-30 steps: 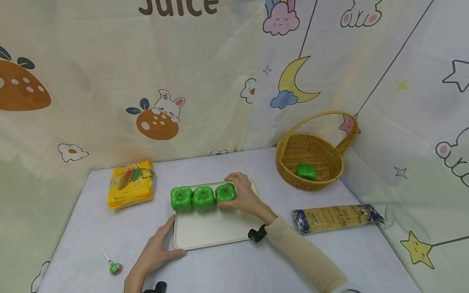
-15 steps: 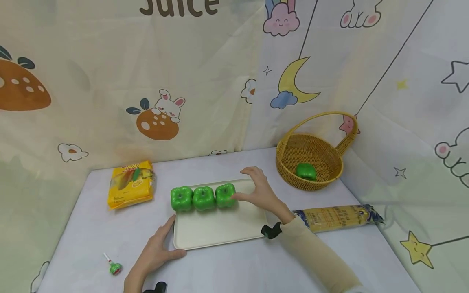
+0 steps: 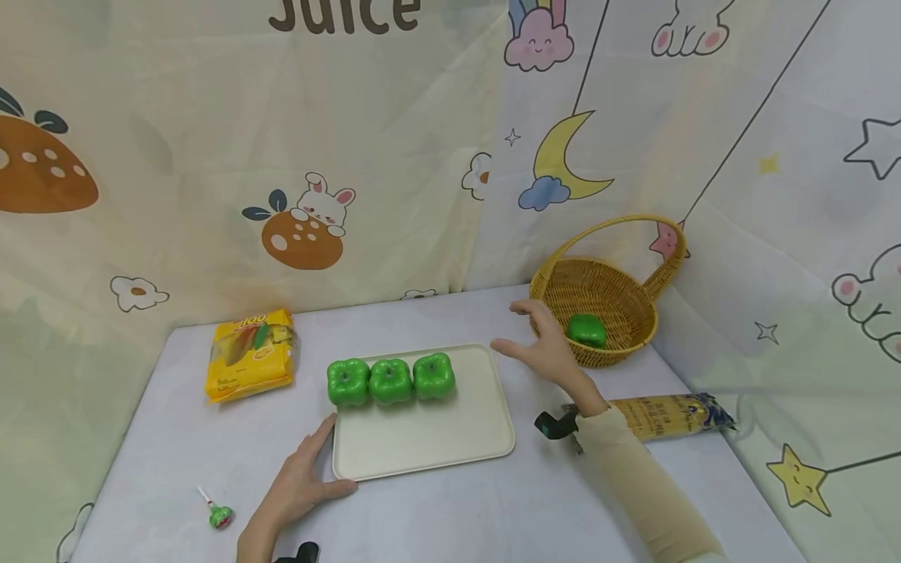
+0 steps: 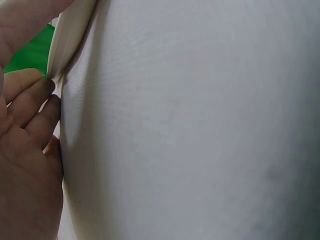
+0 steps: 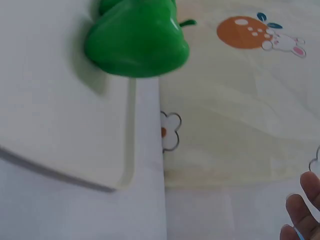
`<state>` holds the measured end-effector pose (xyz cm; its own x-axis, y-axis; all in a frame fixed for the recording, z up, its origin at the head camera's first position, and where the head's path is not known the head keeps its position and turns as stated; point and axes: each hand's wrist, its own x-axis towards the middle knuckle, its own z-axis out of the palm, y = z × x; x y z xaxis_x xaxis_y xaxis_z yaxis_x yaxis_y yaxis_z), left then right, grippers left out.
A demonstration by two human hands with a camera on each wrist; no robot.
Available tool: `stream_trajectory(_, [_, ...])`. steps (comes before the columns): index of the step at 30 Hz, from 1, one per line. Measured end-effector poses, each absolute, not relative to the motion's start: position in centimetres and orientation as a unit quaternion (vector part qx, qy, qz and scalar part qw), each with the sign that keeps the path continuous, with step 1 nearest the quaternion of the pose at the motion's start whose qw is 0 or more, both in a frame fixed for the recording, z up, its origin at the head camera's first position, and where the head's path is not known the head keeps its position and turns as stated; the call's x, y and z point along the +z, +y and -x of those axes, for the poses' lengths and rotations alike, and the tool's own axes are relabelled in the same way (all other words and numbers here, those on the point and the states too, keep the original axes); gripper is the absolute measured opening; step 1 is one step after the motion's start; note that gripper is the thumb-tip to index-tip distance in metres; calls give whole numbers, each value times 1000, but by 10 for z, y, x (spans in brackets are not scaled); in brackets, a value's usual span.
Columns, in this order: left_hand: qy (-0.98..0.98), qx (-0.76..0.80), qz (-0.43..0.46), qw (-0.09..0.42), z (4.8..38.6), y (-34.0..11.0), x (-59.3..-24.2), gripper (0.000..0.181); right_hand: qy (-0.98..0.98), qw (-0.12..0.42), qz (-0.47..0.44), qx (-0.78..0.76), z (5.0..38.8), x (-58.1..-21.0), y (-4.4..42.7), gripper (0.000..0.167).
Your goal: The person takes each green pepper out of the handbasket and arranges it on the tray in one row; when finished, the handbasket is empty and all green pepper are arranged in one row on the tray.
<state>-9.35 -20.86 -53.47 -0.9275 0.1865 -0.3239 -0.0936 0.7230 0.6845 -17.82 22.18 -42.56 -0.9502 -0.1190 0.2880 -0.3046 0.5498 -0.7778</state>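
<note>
Three green bell peppers [image 3: 390, 381] stand in a row along the back left of a cream tray [image 3: 422, 457]. My left hand [image 3: 296, 489] is at the tray's front left corner, thumb by the front edge and fingers by the left side, fairly straight. In the left wrist view, the fingers [image 4: 37, 112] lie beside the tray rim [image 4: 65, 45]. Nothing is held by my right hand [image 3: 549, 348], whose thumb and fingers are spread apart just left of the wicker basket [image 3: 598, 289]. Another green bell pepper [image 3: 586, 331] lies inside that basket.
A yellow snack packet [image 3: 252, 356] lies at the back left, and a lollipop [image 3: 218, 512] at the front left. Partly behind the right forearm is a long yellow and blue packet [image 3: 669, 416]. A printed cloth backdrop [image 3: 394, 156] rises behind the table.
My right hand has let go of the rightmost pepper on the tray and moved right, toward the basket. The left hand and the peppers have stayed in place.
</note>
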Motion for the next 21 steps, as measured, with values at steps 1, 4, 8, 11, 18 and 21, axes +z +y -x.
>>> stream_trajectory(1, [909, 371, -26, 188, 93, -209, -535, 124, -874, 105, -118, 459, 178, -424, 226, 67])
stream_trajectory(4, [910, 370, -28, 185, 93, -209, -535, 123, -874, 116, -108, 458, 180, -421, 236, 67])
stream_trajectory(8, [910, 369, -29, 184, 93, -209, -534, 123, -876, 124, -97, 456, 179, -420, 247, 67])
stream_trajectory(11, [909, 370, -25, 188, 93, -208, -534, 124, -874, 135, -94, 457, 178, -419, 254, 64])
stream_trajectory(18, [910, 367, -19, 191, 93, -207, -534, 125, -879, 151, -87, 444, 180, -418, 276, 62])
stream_trajectory(21, [911, 366, -20, 190, 94, -208, -534, 124, -879, 152, -76, 445, 183, -418, 288, 65])
